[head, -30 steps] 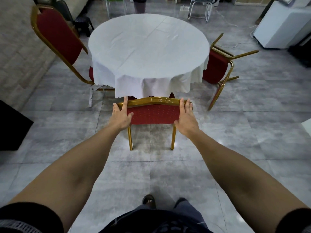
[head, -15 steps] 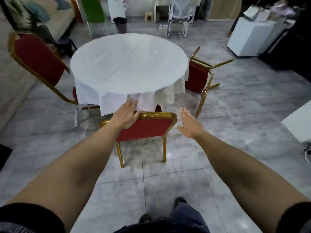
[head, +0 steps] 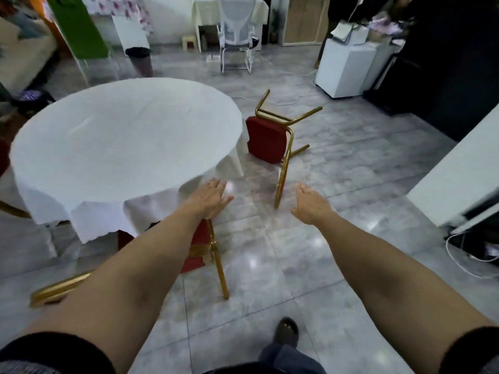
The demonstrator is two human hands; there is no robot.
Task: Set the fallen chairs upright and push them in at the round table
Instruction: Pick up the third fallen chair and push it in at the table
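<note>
A round table [head: 127, 136] under a white cloth fills the left middle. An upright red chair with a gold frame [head: 213, 255] stands pushed in at its near edge, mostly hidden under my left forearm. My left hand [head: 212, 198] hovers open just above that chair's top corner, holding nothing. A second red and gold chair [head: 267, 139] lies fallen on its side to the right of the table, legs pointing right. My right hand [head: 310, 203] is open in the air, close to the lower end of the fallen chair's gold frame, not touching it.
A white cabinet [head: 343, 68] stands at the back right, a white counter edge [head: 459, 168] at the right with cables on the floor below. A white mesh office chair [head: 236, 39] and a dark bin [head: 139, 59] stand behind the table. My foot [head: 287, 330] is on grey tiles.
Both hands have come off the near chair's backrest, the right first. My view has swung right, so the fallen chair now sits nearer the middle and my hands reach toward it.
</note>
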